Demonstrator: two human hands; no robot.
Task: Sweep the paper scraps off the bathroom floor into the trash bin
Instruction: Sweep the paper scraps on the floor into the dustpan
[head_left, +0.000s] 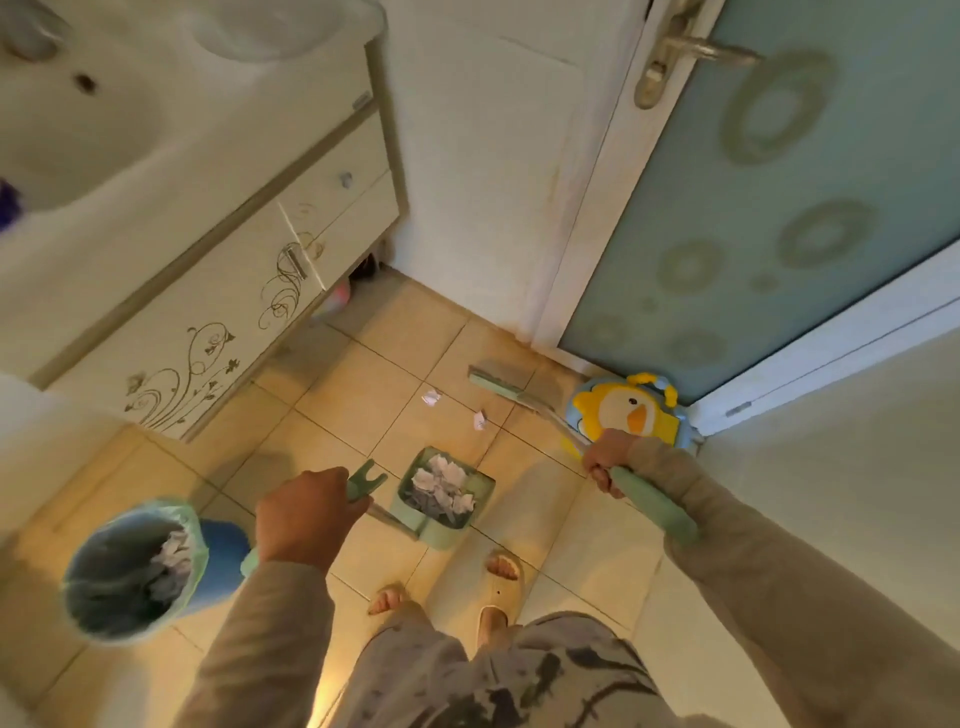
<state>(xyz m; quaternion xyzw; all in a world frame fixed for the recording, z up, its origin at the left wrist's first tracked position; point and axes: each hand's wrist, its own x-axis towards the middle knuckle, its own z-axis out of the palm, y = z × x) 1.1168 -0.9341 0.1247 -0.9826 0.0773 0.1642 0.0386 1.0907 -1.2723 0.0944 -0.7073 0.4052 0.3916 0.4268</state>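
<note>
My left hand (304, 514) grips the green handle of a pale green dustpan (441, 496), which stands on the tiles and holds several white paper scraps. My right hand (608, 462) is closed around the green broom handle (652, 501). The broom head (506, 382) rests on the floor near the door, beyond two loose paper scraps (431, 397) (479, 420). A blue trash bin (137, 566) with a green liner stands at lower left, with crumpled paper inside.
A white vanity cabinet (208, 291) with a sink fills the left. A frosted glass door (779, 208) is at the right, with a yellow duck toy (631, 408) at its foot. My feet in slippers (498, 571) stand just behind the dustpan.
</note>
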